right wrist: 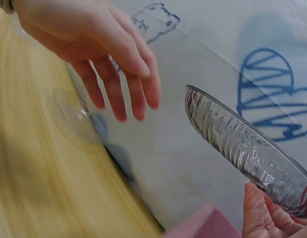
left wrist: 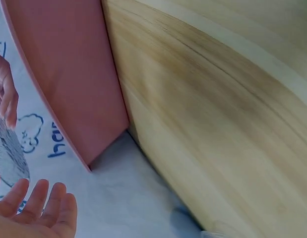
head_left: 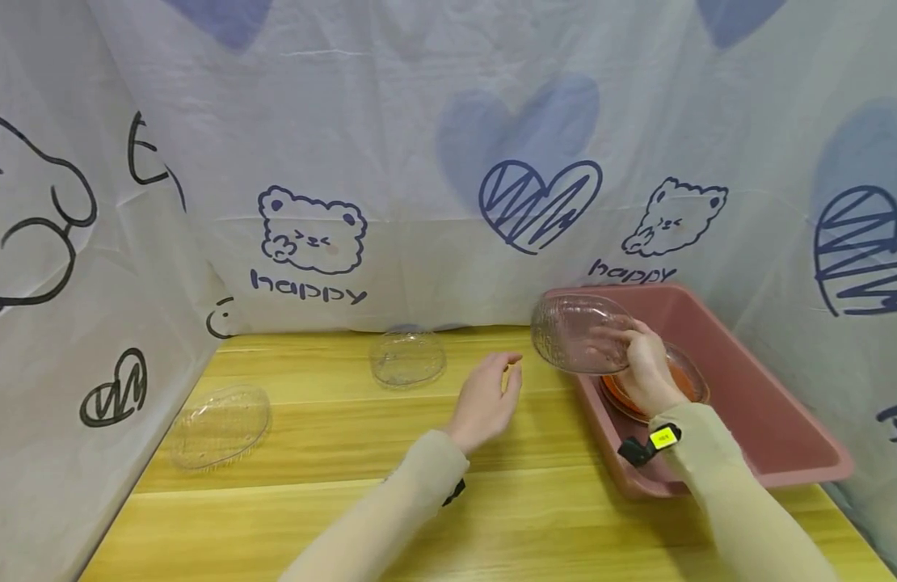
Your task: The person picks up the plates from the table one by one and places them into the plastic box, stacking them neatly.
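Right sleeve crosses tub. Right hand grips clear dish by one end, raised at tub's left side, probably to clear rim. Left hand empty, fingers loosely bent. Orange dish inside; two clear dishes apart on table, likely avoiding knocks.

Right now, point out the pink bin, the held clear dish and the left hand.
Pink bin (head_left: pixel 743 392): head view, bare inside.
Clear dish (right wrist: pixel 237 141): right wrist view, ribbed side.
Left hand (head_left: pixel 485 404): head view, between wrist and fingers.
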Demonstrator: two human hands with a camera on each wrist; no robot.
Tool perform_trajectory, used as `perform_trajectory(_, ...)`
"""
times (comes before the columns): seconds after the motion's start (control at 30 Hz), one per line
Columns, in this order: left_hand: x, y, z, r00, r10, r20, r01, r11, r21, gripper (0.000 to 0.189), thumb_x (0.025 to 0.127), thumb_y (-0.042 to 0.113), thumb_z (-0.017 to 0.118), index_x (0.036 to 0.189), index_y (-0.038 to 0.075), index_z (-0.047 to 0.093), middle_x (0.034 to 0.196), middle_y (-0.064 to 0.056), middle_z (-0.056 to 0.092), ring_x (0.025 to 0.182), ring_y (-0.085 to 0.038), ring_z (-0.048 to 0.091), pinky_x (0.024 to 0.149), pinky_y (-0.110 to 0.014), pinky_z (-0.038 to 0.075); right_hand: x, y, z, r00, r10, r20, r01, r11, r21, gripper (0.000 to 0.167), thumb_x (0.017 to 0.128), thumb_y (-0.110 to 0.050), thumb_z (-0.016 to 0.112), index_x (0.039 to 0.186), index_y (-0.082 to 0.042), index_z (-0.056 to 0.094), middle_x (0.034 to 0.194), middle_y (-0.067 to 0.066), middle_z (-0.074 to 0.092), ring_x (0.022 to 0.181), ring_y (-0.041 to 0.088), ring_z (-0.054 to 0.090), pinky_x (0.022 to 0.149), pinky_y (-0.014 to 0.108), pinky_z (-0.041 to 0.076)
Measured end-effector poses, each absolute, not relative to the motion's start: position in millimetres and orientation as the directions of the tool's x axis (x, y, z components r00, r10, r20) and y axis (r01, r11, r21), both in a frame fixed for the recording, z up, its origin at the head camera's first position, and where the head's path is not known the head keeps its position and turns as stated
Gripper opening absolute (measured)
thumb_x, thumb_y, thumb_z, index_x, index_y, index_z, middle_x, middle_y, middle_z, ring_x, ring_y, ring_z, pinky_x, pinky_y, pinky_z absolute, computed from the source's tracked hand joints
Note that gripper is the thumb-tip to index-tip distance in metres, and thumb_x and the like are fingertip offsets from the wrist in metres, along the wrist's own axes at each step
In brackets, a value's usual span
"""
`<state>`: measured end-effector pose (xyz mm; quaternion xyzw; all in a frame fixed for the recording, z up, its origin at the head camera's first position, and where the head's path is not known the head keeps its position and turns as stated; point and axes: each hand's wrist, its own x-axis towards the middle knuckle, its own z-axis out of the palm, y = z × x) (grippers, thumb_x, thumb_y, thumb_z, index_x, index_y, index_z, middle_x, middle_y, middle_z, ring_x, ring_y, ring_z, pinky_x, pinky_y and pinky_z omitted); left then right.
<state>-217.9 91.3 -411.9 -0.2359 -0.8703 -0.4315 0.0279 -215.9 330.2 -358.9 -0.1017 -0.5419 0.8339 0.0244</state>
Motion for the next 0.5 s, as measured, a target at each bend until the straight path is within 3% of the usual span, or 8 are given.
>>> perform_trajectory(0.5,-205.8,130.2,-412.6,-0.767,0.518,0.379,0.640,0.585,0.497,0.040,0.109,0.028,0.036,0.142,0.012,0.053,0.140,-0.004,0.060,0.128,-0.021,0.059,0.112,-0.035,0.049,-216.2,388.8,-370.4,-0.978,0.188,-0.086,-0.008,-0.450,-0.893,0.026,0.106,-0.002,0.023,0.124,-0.010,0.040,0.088,-0.001,0.077,0.077,0.015,0.078,0.070,0.029,0.065)
